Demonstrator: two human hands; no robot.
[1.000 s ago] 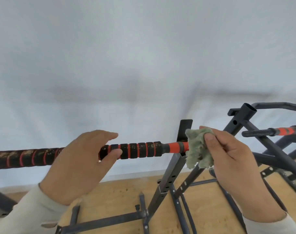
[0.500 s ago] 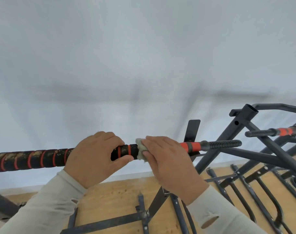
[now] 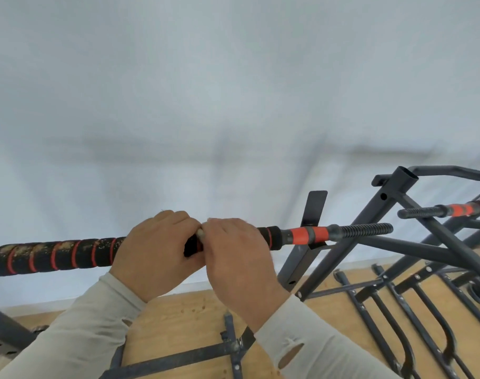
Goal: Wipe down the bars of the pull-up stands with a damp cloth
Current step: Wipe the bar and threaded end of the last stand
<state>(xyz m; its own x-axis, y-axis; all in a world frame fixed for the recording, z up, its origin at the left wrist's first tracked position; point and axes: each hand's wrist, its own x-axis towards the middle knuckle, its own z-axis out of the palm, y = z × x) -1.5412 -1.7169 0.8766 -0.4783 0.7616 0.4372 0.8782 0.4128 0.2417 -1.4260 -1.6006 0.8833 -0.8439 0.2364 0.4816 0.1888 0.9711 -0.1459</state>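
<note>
Gripping the foam-padded pull-up bar (image 3: 58, 255) side by side, both hands curl fully over it. The left hand (image 3: 154, 250) holds bare padding; the right hand (image 3: 236, 255) wraps the damp cloth (image 3: 200, 233), only a sliver showing between the knuckles. Orange bands (image 3: 310, 235) lie just beyond, above the dark stand frame (image 3: 299, 266).

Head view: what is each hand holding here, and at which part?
The left hand grips the bar on its black foam wrap. The right hand beside it grips the bar too, holding the cloth, of which only an edge shows.
</note>
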